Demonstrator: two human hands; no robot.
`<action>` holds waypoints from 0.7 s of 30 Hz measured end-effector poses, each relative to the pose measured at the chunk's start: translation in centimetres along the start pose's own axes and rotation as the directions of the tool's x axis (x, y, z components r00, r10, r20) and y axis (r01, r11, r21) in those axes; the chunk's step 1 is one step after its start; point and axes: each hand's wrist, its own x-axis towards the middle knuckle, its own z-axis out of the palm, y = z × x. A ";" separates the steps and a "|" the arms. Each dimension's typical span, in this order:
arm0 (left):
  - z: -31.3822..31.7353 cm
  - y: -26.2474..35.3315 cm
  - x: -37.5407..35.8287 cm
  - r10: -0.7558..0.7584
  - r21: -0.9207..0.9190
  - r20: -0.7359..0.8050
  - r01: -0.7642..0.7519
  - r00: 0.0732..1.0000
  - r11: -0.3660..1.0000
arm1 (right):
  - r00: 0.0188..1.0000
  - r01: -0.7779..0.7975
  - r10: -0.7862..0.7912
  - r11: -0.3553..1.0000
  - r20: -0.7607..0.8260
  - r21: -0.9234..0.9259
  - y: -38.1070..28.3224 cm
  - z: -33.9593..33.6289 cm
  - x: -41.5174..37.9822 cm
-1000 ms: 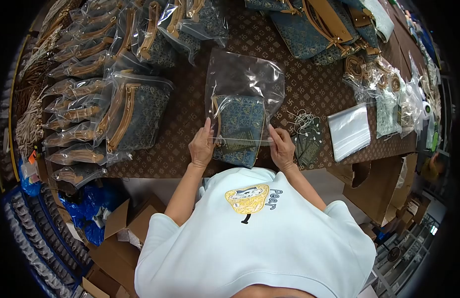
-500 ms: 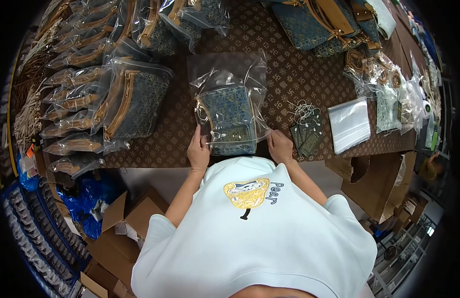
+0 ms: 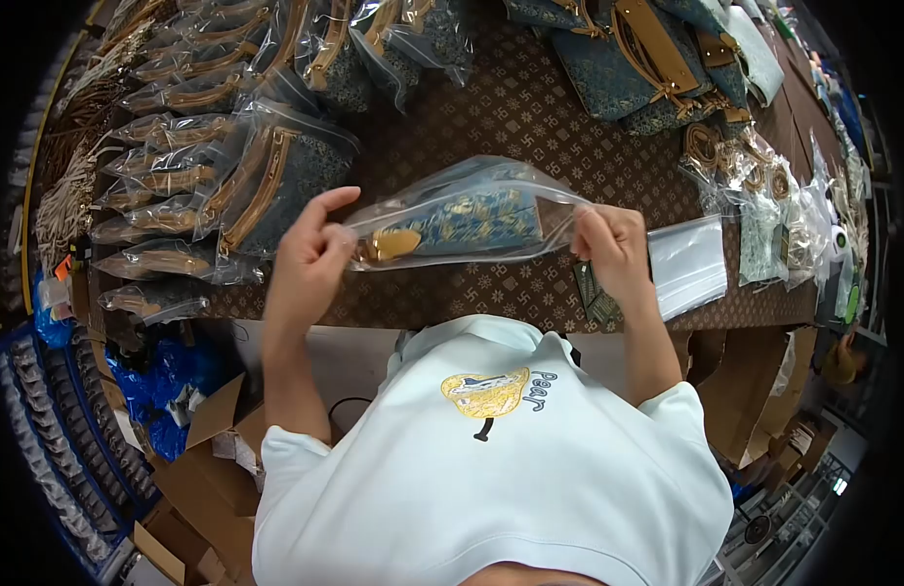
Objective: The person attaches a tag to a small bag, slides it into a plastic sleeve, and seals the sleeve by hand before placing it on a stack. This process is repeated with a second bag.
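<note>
A clear plastic bag [image 3: 553, 191] is stretched between my two hands above the table's front edge. Inside it lies a blue handbag [image 3: 476, 221] with a gold-toned pattern and a tan leather piece [image 3: 394, 243] at its left end. My left hand [image 3: 313, 256] pinches the plastic bag's left end between thumb and fingers, with the index finger raised. At the opposite end, my right hand [image 3: 615, 250] is closed on the plastic. Dark printed tags [image 3: 595, 297] lie on the table just below my right hand, partly covered by it.
Bagged handbags [image 3: 286, 186] crowd the table's left side. Unbagged blue handbags [image 3: 608, 68] are piled at the back right. A stack of clear plastic bags [image 3: 688, 262] lies right of my right hand, beside packets of coiled straps [image 3: 755, 161]. Cardboard boxes [image 3: 213, 464] stand below.
Both hands have risen from the table edge and moved apart, lifting the plastic bag with the handbag inside. It has turned from lying upright on the table to stretched sideways.
</note>
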 end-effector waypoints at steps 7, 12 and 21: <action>-0.8 1.7 0.2 0.031 0.288 -0.031 -0.021 0.999 0.957 | 0.991 0.132 -0.131 0.983 0.017 -0.126 -1.5 -2.0 0.8; 0.2 1.3 0.4 0.037 0.329 0.014 -0.039 0.999 0.944 | 0.956 0.279 -0.278 0.772 0.092 -0.571 -5.7 -3.9 0.3; 0.1 3.7 -0.8 0.311 0.685 0.070 -0.273 0.948 0.676 | 0.766 0.630 -0.232 0.459 0.600 -0.626 -4.6 -2.0 2.4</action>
